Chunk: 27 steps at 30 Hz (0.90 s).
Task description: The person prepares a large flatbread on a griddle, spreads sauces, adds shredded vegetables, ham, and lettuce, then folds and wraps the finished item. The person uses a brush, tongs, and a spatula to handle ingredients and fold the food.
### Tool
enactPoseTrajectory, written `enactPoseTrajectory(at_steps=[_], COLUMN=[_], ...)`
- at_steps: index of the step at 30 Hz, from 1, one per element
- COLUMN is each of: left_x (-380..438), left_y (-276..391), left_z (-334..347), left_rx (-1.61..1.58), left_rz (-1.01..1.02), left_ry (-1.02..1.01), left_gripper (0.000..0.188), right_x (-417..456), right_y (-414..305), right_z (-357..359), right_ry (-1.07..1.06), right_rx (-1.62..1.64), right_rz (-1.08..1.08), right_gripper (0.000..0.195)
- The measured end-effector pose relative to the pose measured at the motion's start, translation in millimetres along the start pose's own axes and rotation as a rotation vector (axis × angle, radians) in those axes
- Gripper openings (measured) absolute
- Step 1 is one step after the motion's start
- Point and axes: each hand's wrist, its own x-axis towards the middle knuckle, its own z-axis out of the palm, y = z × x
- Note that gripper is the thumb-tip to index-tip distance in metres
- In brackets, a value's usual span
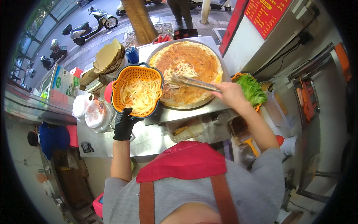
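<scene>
My left hand [123, 125], in a black knit glove, grips the rim of an orange plastic colander basket [117, 92] set in a dark outer bowl. Pale shredded vegetable strips [139, 96] fill much of the basket, which is tilted beside the griddle. Bare, my right hand [229, 93] is closed around metal tongs [200, 83]. The tips of the tongs are in a heap of similar strips [181, 70] on a large round pancake [207, 61]. Reddish-brown sauce coats the pancake, which lies on a round griddle [193, 106].
Green lettuce [251, 89] sits in an orange basket at right. Paper bags [110, 57] and a blue can [131, 54] stand left of the griddle. Plastic-bagged items [95, 113] are on the left counter. Below the griddle are a clear tray [186, 130] and a lidded jar [221, 118].
</scene>
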Motion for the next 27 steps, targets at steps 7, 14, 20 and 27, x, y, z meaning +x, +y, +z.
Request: enactPoseTrajectory(at_steps=[7,14,20,27], left_x=[-5,3,20,21], left_y=[-3,0,-18,-25], left_z=[-1,15,35,57], left_rx=[0.015,0.141,0.152,0.106], left_rz=[-0.010,0.046,0.155,0.236], left_ry=[0.029,-0.005,-0.090,-0.170], left_gripper=[0.051,0.040,0.054,0.072], right_x=[-10,-14,-11,-17], right_y=[22,-22,-71,-82], right_z=[-19,-44,-61,-33], right_ry=[-0.033,0.048,-0.158,-0.100], right_rx=[-0.015,0.410,0.287,0.167], right_rz=[0.326,0.286,-0.015,0.008], right_gripper=[0.036,0.039,0.040,0.032])
